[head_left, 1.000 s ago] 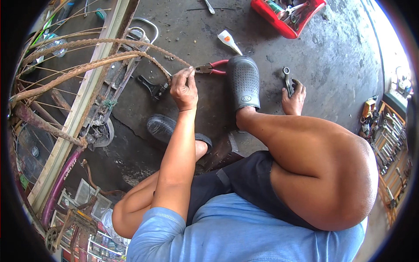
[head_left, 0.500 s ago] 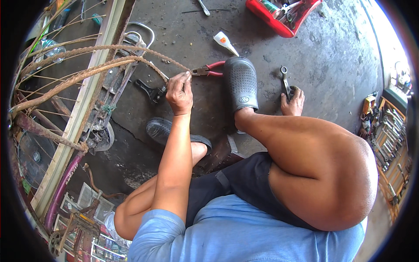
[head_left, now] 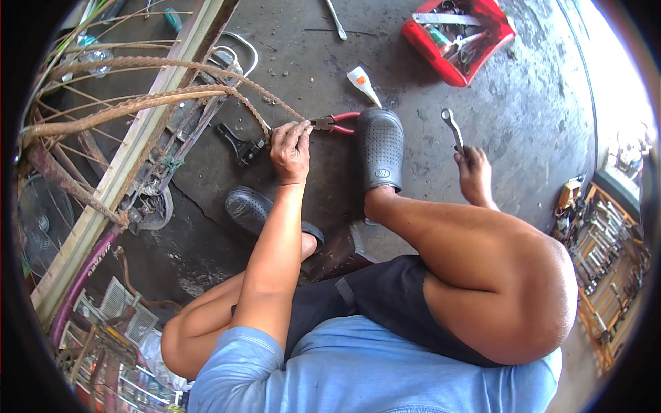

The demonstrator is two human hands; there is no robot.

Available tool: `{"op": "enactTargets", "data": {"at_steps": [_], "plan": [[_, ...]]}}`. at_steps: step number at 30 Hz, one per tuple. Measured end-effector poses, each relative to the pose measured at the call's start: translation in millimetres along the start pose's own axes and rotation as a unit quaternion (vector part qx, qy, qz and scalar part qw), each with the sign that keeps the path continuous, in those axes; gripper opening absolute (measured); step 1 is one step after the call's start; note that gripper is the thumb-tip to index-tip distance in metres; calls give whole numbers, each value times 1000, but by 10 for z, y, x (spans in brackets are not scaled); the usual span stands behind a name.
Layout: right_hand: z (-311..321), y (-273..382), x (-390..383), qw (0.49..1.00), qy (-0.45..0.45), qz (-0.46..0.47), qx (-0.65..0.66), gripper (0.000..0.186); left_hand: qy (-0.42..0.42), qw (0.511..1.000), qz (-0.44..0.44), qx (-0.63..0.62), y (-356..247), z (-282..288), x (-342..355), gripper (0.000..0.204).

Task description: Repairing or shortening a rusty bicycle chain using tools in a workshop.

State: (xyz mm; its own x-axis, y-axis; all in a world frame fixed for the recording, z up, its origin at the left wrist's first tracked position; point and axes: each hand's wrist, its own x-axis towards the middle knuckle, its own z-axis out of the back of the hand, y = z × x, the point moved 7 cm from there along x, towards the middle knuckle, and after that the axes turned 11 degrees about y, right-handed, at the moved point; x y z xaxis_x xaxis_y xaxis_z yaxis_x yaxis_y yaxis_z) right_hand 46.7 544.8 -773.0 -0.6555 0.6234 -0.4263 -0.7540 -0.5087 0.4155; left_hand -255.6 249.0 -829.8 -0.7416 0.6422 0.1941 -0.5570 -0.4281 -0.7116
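My left hand (head_left: 290, 153) is closed in a pinch at the end of a rusty chain (head_left: 249, 107), whose two runs arch over from the bicycle wheel (head_left: 58, 131). Right beside its fingertips lie pliers (head_left: 339, 122) with red handles, reaching to my grey clog (head_left: 381, 148). A black-handled tool (head_left: 241, 146) rests on the floor just left of that hand. Out to the right, my right hand (head_left: 475, 177) grips the lower end of a ring wrench (head_left: 451, 126), its ring pointing away from me.
A red tool container (head_left: 463, 72) with several tools stands at the far right. Near it are a white nozzle bottle (head_left: 362, 84) and a metal rod-like tool (head_left: 336, 19). A wooden rack of wrenches (head_left: 597, 241) is at right; a pale metal beam (head_left: 127, 162) crosses the left.
My right hand has closed round the wrench and shifted slightly, the wrench moving with it. The left hand keeps its pinch on the chain. The whole view has shifted a little.
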Motion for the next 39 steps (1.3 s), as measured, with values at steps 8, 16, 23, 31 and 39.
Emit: {"op": "enactTargets", "data": {"at_steps": [8,16,23,31,39], "plan": [[1060,1639,553,933,291,-12,209,34,-48,998,13,39,23,-35,-32,14],[-615,3017,415,953,117,159,230,18,-88,993,14,72,64,-74,-102,14],[-1669,2583,10,965,12,52,256,13,-93,993,20,72,124,-124,-111,9],[-1759,2479,-7,978,16,54,201,11,-85,994,37,60,131,-79,-138,11],[-1685,2480,21,980,57,62,182,10,-79,993,31,86,108,-66,-107,7]]}}
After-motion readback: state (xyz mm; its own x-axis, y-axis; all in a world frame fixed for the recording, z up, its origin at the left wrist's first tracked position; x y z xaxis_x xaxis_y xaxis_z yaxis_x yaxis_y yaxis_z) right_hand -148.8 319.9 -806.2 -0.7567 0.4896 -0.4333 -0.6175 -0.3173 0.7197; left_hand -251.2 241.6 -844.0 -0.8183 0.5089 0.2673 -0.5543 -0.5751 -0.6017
